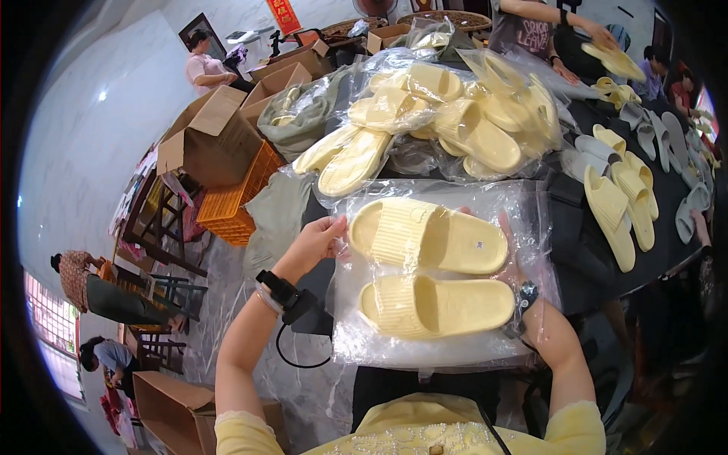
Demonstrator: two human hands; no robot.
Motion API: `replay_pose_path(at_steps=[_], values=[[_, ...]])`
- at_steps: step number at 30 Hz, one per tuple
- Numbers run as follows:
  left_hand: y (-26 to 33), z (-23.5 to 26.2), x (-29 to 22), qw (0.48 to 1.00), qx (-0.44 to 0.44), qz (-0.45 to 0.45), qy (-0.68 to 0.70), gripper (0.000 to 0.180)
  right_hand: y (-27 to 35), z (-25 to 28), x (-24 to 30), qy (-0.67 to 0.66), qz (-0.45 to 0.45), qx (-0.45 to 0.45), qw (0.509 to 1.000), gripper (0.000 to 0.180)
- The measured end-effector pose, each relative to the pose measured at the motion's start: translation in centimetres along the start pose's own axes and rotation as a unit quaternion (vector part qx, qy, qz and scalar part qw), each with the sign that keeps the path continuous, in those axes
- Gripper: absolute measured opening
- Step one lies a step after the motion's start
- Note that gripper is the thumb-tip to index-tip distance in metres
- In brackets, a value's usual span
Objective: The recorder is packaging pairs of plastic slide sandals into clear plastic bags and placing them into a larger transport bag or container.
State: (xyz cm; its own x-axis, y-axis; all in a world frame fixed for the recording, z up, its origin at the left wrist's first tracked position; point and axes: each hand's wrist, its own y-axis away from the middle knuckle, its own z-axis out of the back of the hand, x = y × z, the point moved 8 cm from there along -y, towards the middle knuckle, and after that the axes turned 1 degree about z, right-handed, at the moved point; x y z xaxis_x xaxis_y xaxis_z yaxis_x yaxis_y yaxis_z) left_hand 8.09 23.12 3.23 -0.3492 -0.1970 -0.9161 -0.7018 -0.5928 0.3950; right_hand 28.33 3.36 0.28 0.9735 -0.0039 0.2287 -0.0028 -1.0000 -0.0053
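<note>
Two hands (326,236), two slippers (425,235) between.

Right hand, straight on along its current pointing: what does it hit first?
Right hand, pointing forward and slightly left: beyond the clear bag it handles, probably the pile of bagged yellow slippers ahead. Height is hard to judge, so it might pass over.

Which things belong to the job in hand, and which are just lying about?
Job in hand:
clear plastic bag, between left hand and right hand
two yellow slippers, seemingly inside it
piled yellow slippers, probably

Just lying about, apparently:
orange crate
open cardboard box
grey slippers
</note>
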Motion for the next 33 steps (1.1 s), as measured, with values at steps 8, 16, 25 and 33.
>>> replay_pose_path(at_steps=[8,16,25,33], values=[[5.9,-0.3,1.7,0.996,-0.017,0.073,-0.052,0.048,0.2,1.3,0.7,-0.013,0.044,-0.058,0.997,0.079],[10.7,-0.5,5.3,0.986,0.043,0.057,-0.149,0.031,0.0,1.9,0.9,0.163,0.071,-0.079,0.981,0.061],[13.9,-0.3,5.9,0.992,-0.117,0.022,0.047,0.021,0.4,1.2,1.2,0.11,0.1,-0.118,0.982,0.068],[14.6,-3.0,6.2,0.993,-0.119,0.024,0.011,0.02,2.4,-1.6,2.5,0.108,0.096,-0.119,0.982,0.05]])
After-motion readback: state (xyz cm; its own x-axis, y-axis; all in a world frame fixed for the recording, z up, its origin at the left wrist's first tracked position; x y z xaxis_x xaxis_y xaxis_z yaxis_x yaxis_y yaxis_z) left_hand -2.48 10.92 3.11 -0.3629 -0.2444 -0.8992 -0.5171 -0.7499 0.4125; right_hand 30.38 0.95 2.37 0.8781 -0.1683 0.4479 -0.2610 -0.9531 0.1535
